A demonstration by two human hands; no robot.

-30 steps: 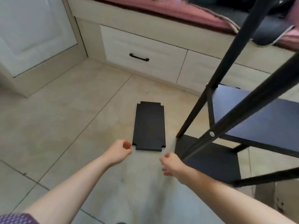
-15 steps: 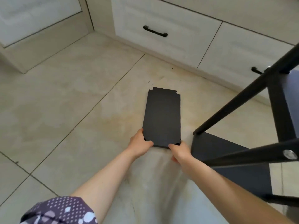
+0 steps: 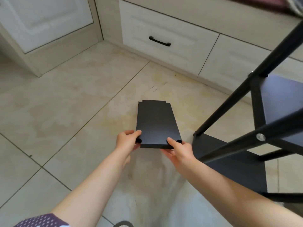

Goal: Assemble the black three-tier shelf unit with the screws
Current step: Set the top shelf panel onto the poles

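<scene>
We see left hand (image 3: 127,141) and right hand (image 3: 178,149) each gripping a near corner of the flat black rectangular shelf board (image 3: 156,124), thumbs on top. Near edge raised off the beige tiled floor (image 3: 65,112); whether the far edge touches, can't tell. Partly built black metal shelf frame (image 3: 246,133) just right, white drawer cabinet (image 3: 164,38) beyond.

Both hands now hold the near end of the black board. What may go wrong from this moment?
1. The left hand and right hand pinch only the near corners of the board; its far end may sag or scrape the floor.
2. The frame stands close on the right; swinging the board there may knock a leg.
</scene>
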